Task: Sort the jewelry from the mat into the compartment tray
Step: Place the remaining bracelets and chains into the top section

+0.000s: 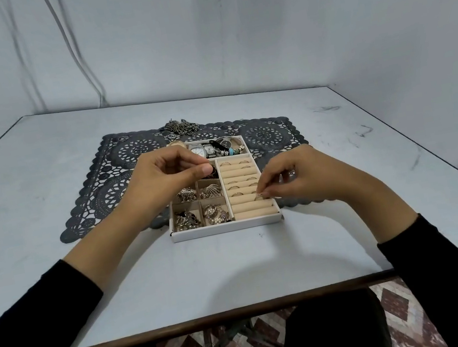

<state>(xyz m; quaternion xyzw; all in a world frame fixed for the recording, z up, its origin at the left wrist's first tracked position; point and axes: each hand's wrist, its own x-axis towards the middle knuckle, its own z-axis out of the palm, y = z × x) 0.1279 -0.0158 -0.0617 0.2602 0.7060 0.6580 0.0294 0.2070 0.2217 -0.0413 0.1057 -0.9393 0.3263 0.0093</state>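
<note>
A white compartment tray point(225, 228) lies on a dark lace mat point(117, 174) in the middle of the table. Its right side holds beige ring rolls point(254, 208) with several rings tucked in. My right hand point(293, 179) pinches a silver ring point(259, 197) at a lower roll. My left hand point(166, 173) hovers over the tray's upper left compartment, thumb and fingers pinching a small dark piece that is mostly hidden. Watches point(202, 151) fill the back compartment. Small compartments hold earrings and brooches point(188, 220).
A pile of chains point(181, 126) lies at the mat's far edge, with small pendants point(120, 139) near its back left corner. The pale table point(36, 164) meets a wall behind. Its near edge runs just above my lap.
</note>
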